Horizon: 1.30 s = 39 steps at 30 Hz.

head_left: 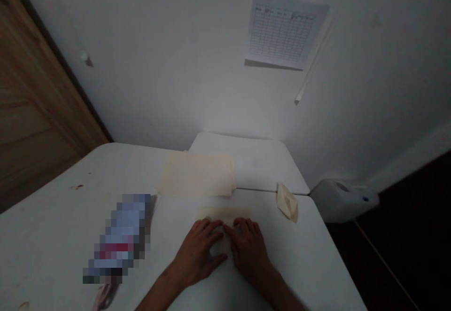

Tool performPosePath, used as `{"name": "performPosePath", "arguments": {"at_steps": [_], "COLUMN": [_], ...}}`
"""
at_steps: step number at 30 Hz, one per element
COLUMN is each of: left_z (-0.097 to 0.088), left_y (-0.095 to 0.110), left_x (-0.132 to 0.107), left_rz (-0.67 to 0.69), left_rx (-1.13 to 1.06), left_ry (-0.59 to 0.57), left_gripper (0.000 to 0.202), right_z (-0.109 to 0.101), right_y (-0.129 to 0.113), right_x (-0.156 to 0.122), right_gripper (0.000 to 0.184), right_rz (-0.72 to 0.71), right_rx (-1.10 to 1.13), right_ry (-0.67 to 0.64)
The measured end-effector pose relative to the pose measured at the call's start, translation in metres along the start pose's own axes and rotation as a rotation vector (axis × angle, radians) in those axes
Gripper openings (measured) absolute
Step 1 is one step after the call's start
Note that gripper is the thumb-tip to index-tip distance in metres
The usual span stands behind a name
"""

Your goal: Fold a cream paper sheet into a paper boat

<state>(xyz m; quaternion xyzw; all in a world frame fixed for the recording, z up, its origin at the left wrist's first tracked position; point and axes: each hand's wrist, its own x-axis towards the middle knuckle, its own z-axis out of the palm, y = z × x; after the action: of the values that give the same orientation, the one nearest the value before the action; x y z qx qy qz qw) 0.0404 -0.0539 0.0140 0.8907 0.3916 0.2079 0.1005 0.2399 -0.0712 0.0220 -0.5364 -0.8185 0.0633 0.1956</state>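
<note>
A cream sheet of paper [225, 211] lies flat on the white table, partly covered by my hands. My left hand [202, 250] rests on its left part, fingers bent forward and thumb spread away. On its right part is my right hand [249, 251], fingers apart and touching the paper, thumb tip close to the left fingertips. Neither hand visibly grips anything. Just beyond lies a stack of similar cream paper [197, 174]. A small folded paper piece, boat-like in shape [288, 203], sits to the right of my right hand.
A blurred-out blue item [121, 236] lies left of my left hand, with a pinkish strap [104, 294] below it. The white table [306, 264] meets a second white surface [260, 160] by the wall. A whitish plastic container [347, 200] stands beyond the right edge. A printed chart [283, 31] hangs above.
</note>
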Motion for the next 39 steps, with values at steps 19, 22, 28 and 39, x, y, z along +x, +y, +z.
{"name": "performPosePath", "arguments": {"at_steps": [19,22,28,39], "left_z": [-0.001,0.001,0.006,0.0], "left_y": [0.003,0.002,-0.001,0.004], "left_x": [0.002,0.002,0.001,0.002], "left_rz": [0.0,0.008,0.003,-0.016], "left_rx": [0.01,0.006,0.007,-0.002], "left_ry": [0.058,0.082,0.106,0.116], "left_gripper": [0.032,0.032,0.03,0.03], "right_z": [0.009,0.01,0.01,0.012], "right_y": [0.001,0.0,0.0,0.001], "right_x": [-0.019,-0.019,-0.016,-0.015], "right_gripper": [0.033,0.033,0.032,0.031], "right_rz": [0.224,0.29,0.375,0.414], "right_rx": [-0.161,-0.201,-0.251,-0.257], "right_ry": [0.195,0.205,0.212,0.244]}}
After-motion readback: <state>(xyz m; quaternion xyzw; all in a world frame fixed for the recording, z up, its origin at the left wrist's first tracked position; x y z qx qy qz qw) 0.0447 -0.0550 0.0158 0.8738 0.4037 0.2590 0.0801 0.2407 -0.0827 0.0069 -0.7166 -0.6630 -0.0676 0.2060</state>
